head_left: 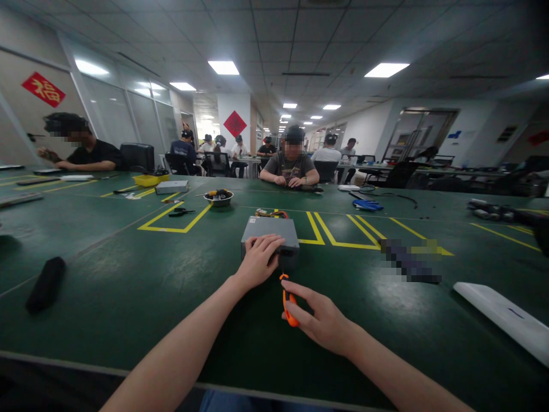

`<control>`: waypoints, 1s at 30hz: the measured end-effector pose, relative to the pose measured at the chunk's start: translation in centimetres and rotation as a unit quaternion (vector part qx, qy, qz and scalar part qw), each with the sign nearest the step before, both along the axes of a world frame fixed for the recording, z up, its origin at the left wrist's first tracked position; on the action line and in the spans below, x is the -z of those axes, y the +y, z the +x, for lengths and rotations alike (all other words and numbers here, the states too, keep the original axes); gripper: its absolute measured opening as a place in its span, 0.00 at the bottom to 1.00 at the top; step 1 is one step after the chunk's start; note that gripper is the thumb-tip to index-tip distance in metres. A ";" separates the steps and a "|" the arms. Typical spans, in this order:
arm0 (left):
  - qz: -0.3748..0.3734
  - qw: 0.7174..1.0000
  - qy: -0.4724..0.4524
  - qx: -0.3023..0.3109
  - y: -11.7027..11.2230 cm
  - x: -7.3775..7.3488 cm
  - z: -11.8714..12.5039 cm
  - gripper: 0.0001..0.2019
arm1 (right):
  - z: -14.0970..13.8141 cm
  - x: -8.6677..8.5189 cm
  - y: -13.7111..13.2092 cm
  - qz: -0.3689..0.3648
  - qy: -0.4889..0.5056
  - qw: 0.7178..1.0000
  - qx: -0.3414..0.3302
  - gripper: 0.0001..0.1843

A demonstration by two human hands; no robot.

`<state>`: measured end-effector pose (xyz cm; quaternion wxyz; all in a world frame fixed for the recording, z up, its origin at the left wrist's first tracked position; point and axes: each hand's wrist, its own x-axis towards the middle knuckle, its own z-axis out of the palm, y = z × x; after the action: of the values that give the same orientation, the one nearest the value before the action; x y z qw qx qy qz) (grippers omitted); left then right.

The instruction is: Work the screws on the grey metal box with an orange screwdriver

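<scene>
A grey metal box [270, 232] with coloured wires at its far end lies on the green table [128, 274] in front of me. My left hand [258, 260] rests on the box's near edge, fingers curled over its top. My right hand [319, 320] holds an orange-handled screwdriver [288, 303], its tip pointing at the near face of the box just below my left hand.
A black flat object [46, 283] lies at the left, a white panel [501, 317] at the right. Farther off are a metal bowl [218, 198], scissors [180, 212], a yellow tray [148, 179] and blue gloves [368, 204]. People sit across the table.
</scene>
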<state>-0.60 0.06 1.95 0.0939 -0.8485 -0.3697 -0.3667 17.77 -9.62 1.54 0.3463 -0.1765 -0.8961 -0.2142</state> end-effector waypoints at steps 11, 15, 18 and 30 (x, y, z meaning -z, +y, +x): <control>0.024 0.999 0.032 0.010 0.6 0.4 -0.2 0.05 | -0.5 -0.5 -0.1 0.058 0.044 0.997 0.027 0.10; 0.025 0.999 0.037 0.005 0.6 0.4 -0.2 0.04 | -0.4 -0.1 0.0 0.017 0.049 0.998 0.026 0.08; 0.022 0.999 0.034 0.004 0.5 0.4 -0.2 0.06 | -0.4 0.1 0.2 0.008 0.043 0.998 0.040 0.09; 0.011 0.999 0.039 0.003 0.3 0.1 -0.2 0.07 | -0.2 -0.3 -0.1 -0.019 0.021 0.999 0.019 0.13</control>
<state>-0.80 0.37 1.81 0.1165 -0.8619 -0.3595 -0.3380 17.61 -9.70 1.84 0.3575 -0.2049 -0.8890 -0.1997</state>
